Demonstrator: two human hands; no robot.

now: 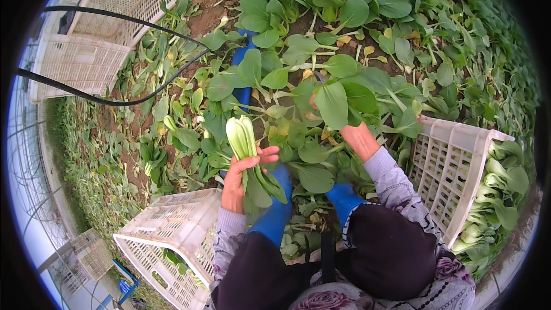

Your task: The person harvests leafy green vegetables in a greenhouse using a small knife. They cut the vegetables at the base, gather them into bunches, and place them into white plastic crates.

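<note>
A green bok choy head (242, 137), its pale base pointing up and its leaves hanging down, is gripped in my left hand (241, 170), with some fingers extended. My right hand (316, 102) reaches down to the right of it, among leafy bok choy (333, 105) on the ground. Broad leaves cover most of that hand, so its fingers and anything in them are hidden. Loose leaves (316, 176) and yellowed ones lie between my blue boots (275, 206).
A white plastic crate (447, 172) packed with bok choy stands at right; another crate (168, 232) with some greens is lower left. More crates (82, 62) are upper left, near a black looped cable (129, 103). A blue strip (243, 58) crosses the soil. Dense plants grow upper right.
</note>
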